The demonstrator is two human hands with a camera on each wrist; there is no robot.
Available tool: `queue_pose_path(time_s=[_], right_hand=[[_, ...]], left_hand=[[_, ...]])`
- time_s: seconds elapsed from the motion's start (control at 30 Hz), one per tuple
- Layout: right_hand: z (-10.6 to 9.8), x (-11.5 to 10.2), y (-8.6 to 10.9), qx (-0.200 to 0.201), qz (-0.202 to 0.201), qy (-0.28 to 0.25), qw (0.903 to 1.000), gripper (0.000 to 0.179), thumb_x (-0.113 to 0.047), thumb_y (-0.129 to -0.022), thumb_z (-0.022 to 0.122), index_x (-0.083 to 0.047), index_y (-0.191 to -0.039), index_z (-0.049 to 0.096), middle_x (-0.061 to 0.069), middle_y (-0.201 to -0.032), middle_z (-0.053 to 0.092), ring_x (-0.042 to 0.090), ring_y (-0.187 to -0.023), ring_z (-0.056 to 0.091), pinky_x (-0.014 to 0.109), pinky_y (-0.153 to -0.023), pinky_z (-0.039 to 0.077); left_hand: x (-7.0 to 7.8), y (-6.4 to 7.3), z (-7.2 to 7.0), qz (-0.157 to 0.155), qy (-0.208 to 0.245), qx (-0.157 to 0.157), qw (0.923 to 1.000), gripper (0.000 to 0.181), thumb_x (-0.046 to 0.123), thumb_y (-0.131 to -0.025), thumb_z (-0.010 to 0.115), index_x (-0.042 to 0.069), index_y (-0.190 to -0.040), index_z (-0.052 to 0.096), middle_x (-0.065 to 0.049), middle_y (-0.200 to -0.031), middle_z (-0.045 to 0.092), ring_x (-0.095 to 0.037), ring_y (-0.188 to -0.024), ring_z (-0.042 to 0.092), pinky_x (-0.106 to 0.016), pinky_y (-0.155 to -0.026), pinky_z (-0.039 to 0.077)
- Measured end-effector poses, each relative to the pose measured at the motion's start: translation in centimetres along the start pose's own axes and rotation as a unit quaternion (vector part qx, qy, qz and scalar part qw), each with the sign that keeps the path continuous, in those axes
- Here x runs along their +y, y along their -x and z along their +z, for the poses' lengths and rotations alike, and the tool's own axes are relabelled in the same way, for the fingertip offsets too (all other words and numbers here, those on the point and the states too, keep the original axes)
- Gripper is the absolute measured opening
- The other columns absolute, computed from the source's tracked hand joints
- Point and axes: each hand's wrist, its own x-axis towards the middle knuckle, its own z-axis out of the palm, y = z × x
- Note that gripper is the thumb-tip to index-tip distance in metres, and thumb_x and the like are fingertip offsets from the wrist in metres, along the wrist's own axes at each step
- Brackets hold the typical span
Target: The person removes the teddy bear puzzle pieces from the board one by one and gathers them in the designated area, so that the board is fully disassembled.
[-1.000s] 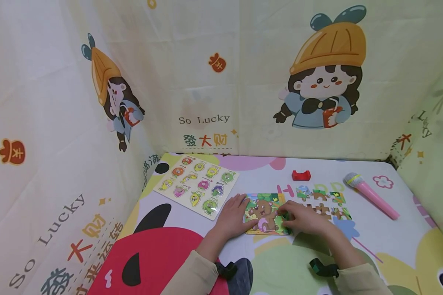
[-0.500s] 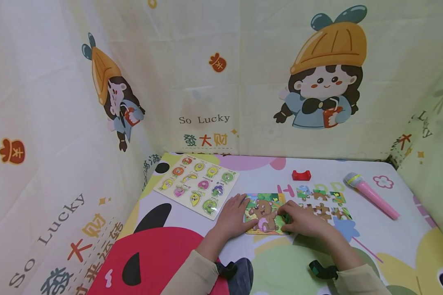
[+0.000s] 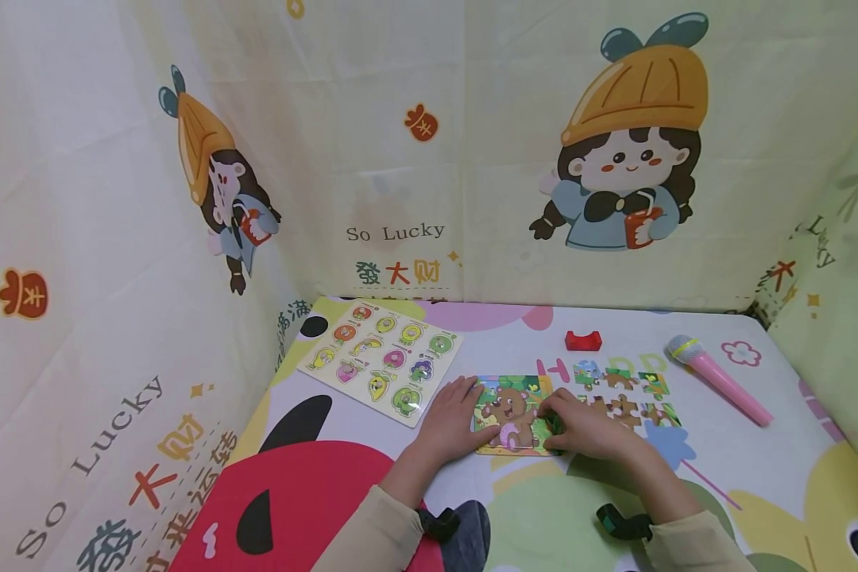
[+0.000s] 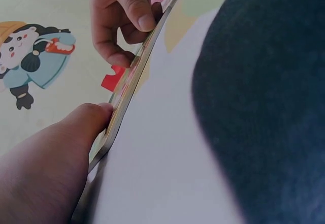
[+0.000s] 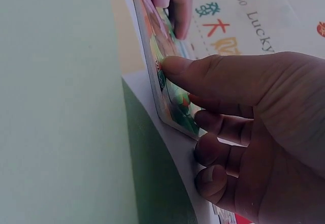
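Observation:
A bear jigsaw puzzle [image 3: 511,411] lies flat on the table between both hands. My left hand [image 3: 446,425] rests along its left side with the fingers stretched out, and the thumb presses on the picture near the lower left edge. At the right side, my right hand [image 3: 592,425] pinches a green puzzle piece [image 5: 177,98] between thumb and fingers, right at the board's edge. The lower fingers of that hand curl loosely beside the board in the right wrist view. Several loose puzzle pieces [image 3: 624,407] lie right of the board, partly hidden behind the right hand.
A fruit picture board [image 3: 382,357] lies at the back left. Behind the loose pieces sits a small red block [image 3: 583,341], and a pink toy microphone [image 3: 722,381] lies at the right. Printed cloth [image 3: 496,159] walls in the table's back and sides.
The right fingers shift very slightly with the green piece at the puzzle's right edge. The left hand and the board stay where they were.

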Motion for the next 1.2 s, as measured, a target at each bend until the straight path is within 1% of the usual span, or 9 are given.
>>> queue_pose_path(time_s=[0.3, 0.5, 0.6, 0.77, 0.9, 1.03, 1.2], right_hand=[[-0.02, -0.15, -0.01, 0.0, 0.008, -0.004, 1.0, 0.041, -0.028, -0.082, 0.081, -0.014, -0.114, 0.06, 0.002, -0.112, 0.05, 0.015, -0.092, 0.052, 0.036, -0.084, 0.052], [-0.01, -0.19, -0.08, -0.005, 0.017, -0.01, 0.9998, 0.041, -0.028, -0.081, 0.081, -0.014, -0.113, 0.059, 0.003, -0.113, 0.049, 0.016, -0.092, 0.052, 0.035, -0.082, 0.051], [-0.04, -0.27, -0.15, -0.01, 0.025, -0.02, 0.9994, 0.041, -0.027, -0.081, 0.082, -0.014, -0.112, 0.058, 0.003, -0.113, 0.049, 0.017, -0.093, 0.052, 0.037, -0.084, 0.051], [-0.13, -0.39, -0.25, -0.013, 0.04, -0.027, 0.9988, 0.044, -0.028, -0.081, 0.082, -0.014, -0.114, 0.057, 0.003, -0.113, 0.05, 0.018, -0.094, 0.052, 0.04, -0.088, 0.052], [-0.13, -0.35, -0.25, -0.007, 0.041, -0.028, 0.9988, 0.045, -0.027, -0.081, 0.082, -0.015, -0.115, 0.056, 0.002, -0.114, 0.051, 0.017, -0.095, 0.052, 0.039, -0.087, 0.052], [0.01, -0.17, -0.17, -0.002, 0.032, -0.023, 0.9992, 0.046, -0.027, -0.081, 0.082, -0.014, -0.116, 0.056, 0.001, -0.112, 0.053, 0.016, -0.094, 0.051, 0.037, -0.085, 0.051], [0.15, -0.05, -0.16, -0.002, 0.031, -0.042, 0.9986, 0.048, -0.026, -0.08, 0.083, -0.015, -0.116, 0.054, -0.001, -0.1, 0.055, 0.015, -0.087, 0.051, 0.029, -0.074, 0.049]], left_hand=[[0.33, -0.05, 0.32, -0.011, -0.009, 0.022, 0.9997, 0.088, 0.078, -0.086, 0.044, 0.02, -0.153, 0.037, 0.002, -0.16, 0.032, -0.021, -0.151, 0.025, -0.04, -0.124, 0.023], [0.73, -0.02, 0.21, -0.027, 0.002, 0.019, 0.9995, 0.088, 0.077, -0.085, 0.049, 0.021, -0.152, 0.038, 0.003, -0.16, 0.032, -0.02, -0.151, 0.025, -0.04, -0.125, 0.021], [0.86, -0.04, 0.13, -0.032, 0.009, 0.017, 0.9993, 0.089, 0.077, -0.084, 0.05, 0.021, -0.151, 0.038, 0.003, -0.159, 0.033, -0.02, -0.151, 0.025, -0.04, -0.125, 0.021], [0.89, -0.07, 0.14, -0.032, 0.011, 0.02, 0.9992, 0.089, 0.076, -0.083, 0.052, 0.02, -0.151, 0.038, 0.003, -0.159, 0.033, -0.02, -0.151, 0.025, -0.04, -0.125, 0.021], [0.86, -0.1, 0.22, -0.03, 0.009, 0.028, 0.9991, 0.089, 0.076, -0.083, 0.051, 0.02, -0.151, 0.038, 0.003, -0.159, 0.033, -0.019, -0.15, 0.026, -0.04, -0.125, 0.021], [0.82, -0.1, 0.29, -0.03, 0.007, 0.026, 0.9992, 0.089, 0.076, -0.083, 0.051, 0.02, -0.151, 0.039, 0.002, -0.159, 0.034, -0.019, -0.15, 0.026, -0.04, -0.125, 0.021], [0.82, -0.05, 0.24, -0.031, 0.007, 0.024, 0.9992, 0.089, 0.077, -0.083, 0.051, 0.02, -0.151, 0.039, 0.002, -0.159, 0.034, -0.019, -0.151, 0.026, -0.04, -0.125, 0.02]])
